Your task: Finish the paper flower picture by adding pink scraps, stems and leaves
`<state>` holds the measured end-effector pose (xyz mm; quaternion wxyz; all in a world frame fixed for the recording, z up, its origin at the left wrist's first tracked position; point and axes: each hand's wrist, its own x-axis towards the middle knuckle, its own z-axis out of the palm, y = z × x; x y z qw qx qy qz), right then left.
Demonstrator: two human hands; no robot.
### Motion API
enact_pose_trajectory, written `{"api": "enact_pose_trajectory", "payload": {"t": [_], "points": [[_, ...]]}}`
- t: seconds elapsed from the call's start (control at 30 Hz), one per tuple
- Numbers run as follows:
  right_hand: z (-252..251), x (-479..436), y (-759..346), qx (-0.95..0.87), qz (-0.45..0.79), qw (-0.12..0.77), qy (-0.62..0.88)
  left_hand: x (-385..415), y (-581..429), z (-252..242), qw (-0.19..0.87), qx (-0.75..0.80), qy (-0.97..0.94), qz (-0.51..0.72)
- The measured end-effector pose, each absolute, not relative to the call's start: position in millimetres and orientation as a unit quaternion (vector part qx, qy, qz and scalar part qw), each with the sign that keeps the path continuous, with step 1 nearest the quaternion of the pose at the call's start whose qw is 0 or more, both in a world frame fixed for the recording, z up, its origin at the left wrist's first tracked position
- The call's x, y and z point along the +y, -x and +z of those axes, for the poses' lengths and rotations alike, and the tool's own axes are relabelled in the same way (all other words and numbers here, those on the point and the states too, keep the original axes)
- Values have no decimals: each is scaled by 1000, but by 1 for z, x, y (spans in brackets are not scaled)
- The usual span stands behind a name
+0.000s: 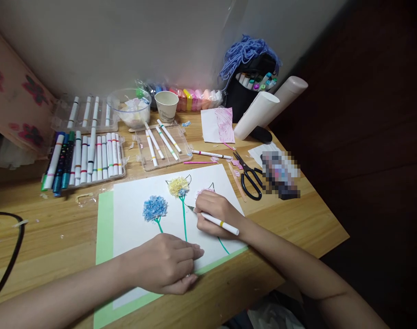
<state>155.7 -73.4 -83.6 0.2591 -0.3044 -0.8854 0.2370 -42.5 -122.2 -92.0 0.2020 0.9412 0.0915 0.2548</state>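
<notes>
A white sheet of paper [129,246] lies on a larger green sheet [104,219]. On it are a blue flower [155,208] with a crinkly raised head, a yellow one [177,187] with two dark pointed outlines, and a pink one [205,192] partly hidden by my right hand. Green stems run down from them. My right hand [215,211] grips a white marker [226,225] with a yellow band, its dark tip at the paper beside the middle stem. My left hand [165,264] rests on the lower part of the paper, fingers loosely extended, holding nothing.
Behind the paper lie a clear case [147,162] with several markers, a plastic bowl [129,109] and a paper cup [166,106]. Black-handled scissors [251,178] lie at the right. A fuller marker case [100,157] is at the left, a black cable [19,246] nearer.
</notes>
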Motion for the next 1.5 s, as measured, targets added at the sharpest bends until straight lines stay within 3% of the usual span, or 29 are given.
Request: {"api": "enact_pose_trajectory", "payload": {"t": [0.37,0.67,1.5], "points": [[-75,-76,-160,-841,268,341,323,-123,42,-92,211,93,-938,259],[-82,-73,-152,-866,259,278,324,-123,43,-93,208,93,-939,258],[-79,-76,-157,-863,250,275,342,-123,43,-93,196,94,-939,266]]}}
